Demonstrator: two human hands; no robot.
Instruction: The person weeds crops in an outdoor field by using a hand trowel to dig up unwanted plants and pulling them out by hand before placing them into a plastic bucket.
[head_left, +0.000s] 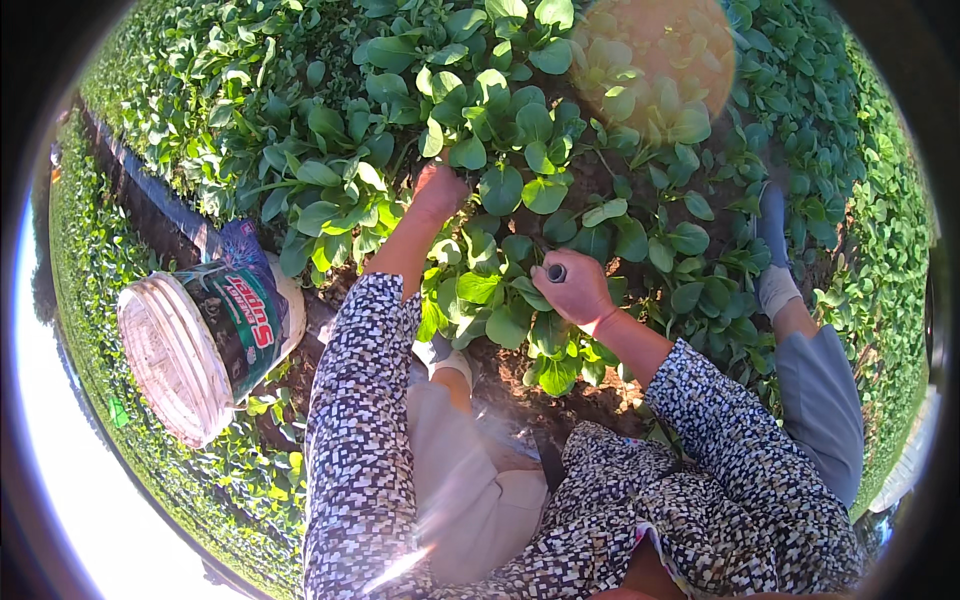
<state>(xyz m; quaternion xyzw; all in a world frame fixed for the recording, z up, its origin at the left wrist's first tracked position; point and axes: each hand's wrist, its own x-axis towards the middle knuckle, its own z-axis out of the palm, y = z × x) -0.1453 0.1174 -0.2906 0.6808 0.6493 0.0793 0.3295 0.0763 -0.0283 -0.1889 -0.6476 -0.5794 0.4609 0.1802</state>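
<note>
My left hand (440, 190) reaches in among the stems of leafy green plants (499, 191), its fingers partly hidden by leaves; whether it grips a stem cannot be made out. To its lower right, my right hand (576, 286) is closed around a dark round-ended handle (556, 273). The rest of that tool is hidden below the fist and foliage. Broad, rounded leaves lie between and around both hands, low over brown soil (517, 382).
A whitish plastic bucket (176, 360) with a printed wrap lies tilted at the left. A dark strip, perhaps a hose (154, 187), runs behind it. My shoe (772, 225) stands among plants at the right. Dense leafy rows surround me.
</note>
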